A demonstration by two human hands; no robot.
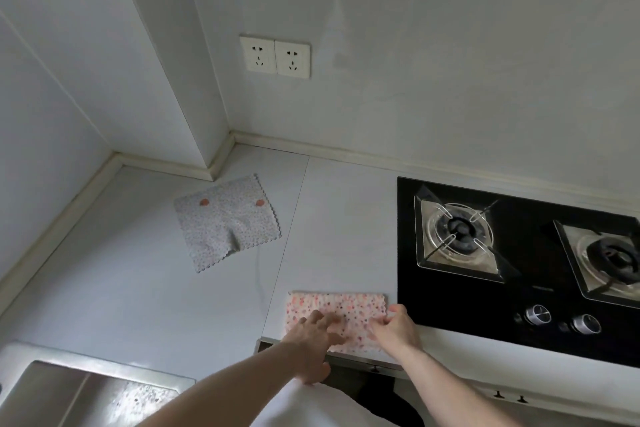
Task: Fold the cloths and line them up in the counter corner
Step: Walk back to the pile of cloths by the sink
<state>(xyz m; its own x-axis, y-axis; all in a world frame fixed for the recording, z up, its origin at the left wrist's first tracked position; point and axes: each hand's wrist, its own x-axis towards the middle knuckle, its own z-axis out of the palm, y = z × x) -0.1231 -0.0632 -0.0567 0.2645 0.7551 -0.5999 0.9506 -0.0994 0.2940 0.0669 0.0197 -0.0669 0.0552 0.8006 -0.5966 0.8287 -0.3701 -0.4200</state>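
Mid-fold on the pink cloth (pixel 336 314), bottom centre by the stove (pixel 519 270).

Left hand (pixel 313 336) flat, pressing it down; right hand (pixel 393 322) pinching its right edge. Probably folding again next, then off to the corner, upper left, beside the unfolded grey cloth (pixel 227 222).

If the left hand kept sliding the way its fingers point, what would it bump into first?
Probably the right hand. The left hand lies flat on the pink spotted cloth, fingers aimed right; beyond is the black gas hob.
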